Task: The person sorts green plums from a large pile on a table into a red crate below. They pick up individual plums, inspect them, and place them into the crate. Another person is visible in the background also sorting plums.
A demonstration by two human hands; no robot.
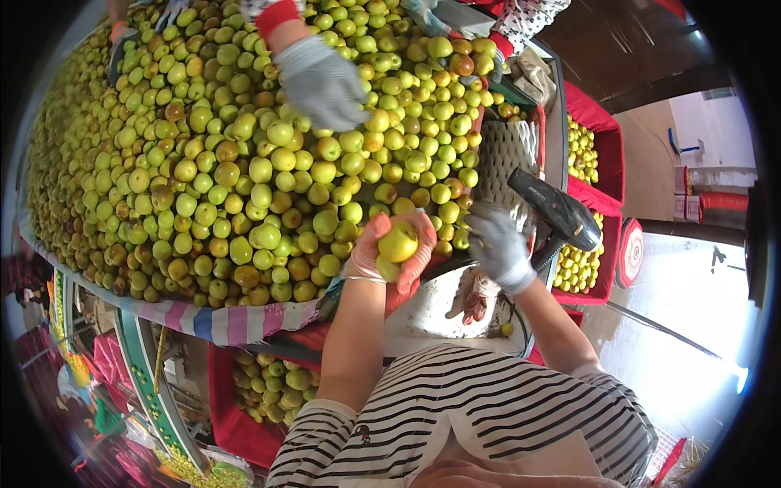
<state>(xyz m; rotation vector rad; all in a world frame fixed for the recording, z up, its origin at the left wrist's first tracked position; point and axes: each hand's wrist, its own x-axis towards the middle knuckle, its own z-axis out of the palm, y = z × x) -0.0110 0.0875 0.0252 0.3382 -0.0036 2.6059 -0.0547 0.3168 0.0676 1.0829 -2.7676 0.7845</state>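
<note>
My left hand (421, 247), in an orange-palmed glove, is turned palm up over the near edge of a heap of yellow-green jujubes (241, 250). It holds a yellow-green jujube (398, 241), and a second one shows below that in the same palm. My right hand (503, 247), in a grey knit glove, is blurred beside the right edge of the heap, at the near end of a white netted foam pad (505, 155). Whether its fingers hold anything is hidden by the blur. A black hair dryer (555, 210) lies just right of that hand.
A co-worker's grey-gloved hand (323, 82) reaches over the heap; other hands are at the far edge. Red-lined crates of fruit stand right (610, 146) and below left (226, 421). An orange-and-white glove (479, 293) lies on the white ledge (427, 323). A green conveyor (143, 360) runs left.
</note>
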